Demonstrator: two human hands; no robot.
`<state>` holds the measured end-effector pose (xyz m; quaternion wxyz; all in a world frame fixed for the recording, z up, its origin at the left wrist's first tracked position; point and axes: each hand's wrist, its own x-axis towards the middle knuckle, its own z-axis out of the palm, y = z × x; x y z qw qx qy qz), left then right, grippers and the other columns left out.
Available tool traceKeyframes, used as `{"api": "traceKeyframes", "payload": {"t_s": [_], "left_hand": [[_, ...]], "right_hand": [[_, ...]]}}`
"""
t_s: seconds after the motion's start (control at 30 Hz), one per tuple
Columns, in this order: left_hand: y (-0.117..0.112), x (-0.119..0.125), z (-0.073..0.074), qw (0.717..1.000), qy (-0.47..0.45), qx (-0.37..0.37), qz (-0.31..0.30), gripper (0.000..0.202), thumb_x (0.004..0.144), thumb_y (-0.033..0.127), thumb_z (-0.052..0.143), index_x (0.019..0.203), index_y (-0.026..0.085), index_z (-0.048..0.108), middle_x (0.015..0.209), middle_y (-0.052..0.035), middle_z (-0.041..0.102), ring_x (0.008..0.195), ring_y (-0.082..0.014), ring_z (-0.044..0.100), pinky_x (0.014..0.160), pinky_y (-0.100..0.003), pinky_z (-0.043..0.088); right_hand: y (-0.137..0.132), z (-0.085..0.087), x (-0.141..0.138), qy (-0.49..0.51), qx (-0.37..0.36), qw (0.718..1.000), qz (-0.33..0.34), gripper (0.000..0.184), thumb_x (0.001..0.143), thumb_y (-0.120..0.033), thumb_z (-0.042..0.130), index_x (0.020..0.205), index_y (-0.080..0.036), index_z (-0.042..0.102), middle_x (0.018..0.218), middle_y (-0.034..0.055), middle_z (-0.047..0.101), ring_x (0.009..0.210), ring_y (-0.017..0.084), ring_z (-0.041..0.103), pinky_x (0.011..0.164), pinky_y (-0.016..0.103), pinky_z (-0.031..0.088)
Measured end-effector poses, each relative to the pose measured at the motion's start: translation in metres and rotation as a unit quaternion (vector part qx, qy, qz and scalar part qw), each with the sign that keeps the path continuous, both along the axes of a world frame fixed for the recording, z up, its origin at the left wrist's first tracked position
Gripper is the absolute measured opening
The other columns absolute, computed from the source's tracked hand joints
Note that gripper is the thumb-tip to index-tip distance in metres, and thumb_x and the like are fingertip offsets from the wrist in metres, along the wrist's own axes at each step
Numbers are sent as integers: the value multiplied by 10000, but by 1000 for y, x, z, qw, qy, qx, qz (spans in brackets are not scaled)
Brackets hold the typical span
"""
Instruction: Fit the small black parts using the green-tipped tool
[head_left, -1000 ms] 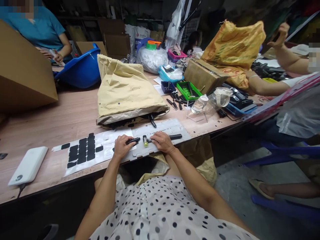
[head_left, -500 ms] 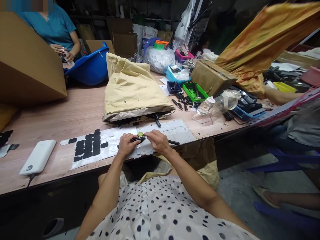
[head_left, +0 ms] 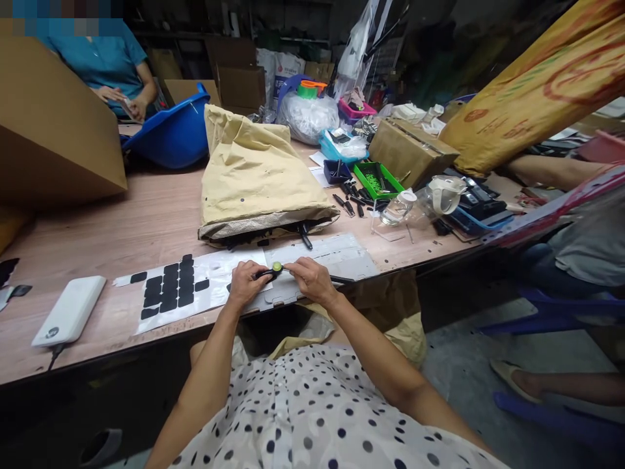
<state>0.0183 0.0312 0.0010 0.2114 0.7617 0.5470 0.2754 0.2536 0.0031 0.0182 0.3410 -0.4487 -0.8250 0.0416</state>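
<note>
My left hand (head_left: 247,281) is closed on a slim black part (head_left: 265,274) at the near edge of the table. A small round yellow-green piece (head_left: 277,266) shows at the right end of that part, seemingly touching it. Pinched together just to its right are the fingers of my right hand (head_left: 311,279); a thin tip shows between them, too small to name. Under both hands lies a grey-white board (head_left: 342,251). Another black rod (head_left: 342,280) rests on it beside my right hand. To the left, a white sheet (head_left: 208,303) carries rows of black stickers (head_left: 170,286).
A beige sack (head_left: 258,176) with black parts at its mouth lies ahead. A white power bank (head_left: 69,311) is at left. Rightward are a green tray (head_left: 378,181), loose black parts, a clear bottle (head_left: 398,207) and a carton (head_left: 413,150). A co-worker (head_left: 105,71) stands behind a blue basin (head_left: 170,140).
The round yellow-green piece has come down to the end of the black part, and my right hand has shifted slightly with it. At right, the yellow-orange sack has moved and spread.
</note>
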Motion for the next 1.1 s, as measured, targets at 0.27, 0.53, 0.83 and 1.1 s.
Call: {"api": "traceKeyframes", "payload": {"t_s": [0.27,0.53,0.83,1.1], "left_hand": [[-2,1,3,1000,11,-1,14,155,836,368,717,921,279,811,880,-29,750,896,-239,605,844,-379,451],[-7,4,8,999,33,3,17,184,804,403,742,937,292,805,885,-33,735,905,-253,598,840,-385,452],[-13,2,14,997,10,74,-8,181,863,396,677,892,243,769,848,-53,739,874,-250,634,818,-395,478],[-93,10,3,990,-83,56,-100,254,951,419,572,1010,239,741,892,-40,784,755,-193,723,693,-293,571]], "right_hand": [[9,-1,17,-11,7,998,-54,309,994,-160,534,1188,-299,730,928,38,684,912,192,611,815,270,487],[17,-16,29,-97,-1,993,-71,258,933,-126,577,1071,-259,749,899,58,665,864,219,550,738,320,408],[19,-19,25,-94,-31,992,-83,197,935,-181,599,1063,-244,734,920,59,653,893,224,529,781,323,394],[19,-18,24,-90,-43,991,-87,201,940,-209,599,1079,-251,738,935,61,652,898,227,523,792,327,395]]}}
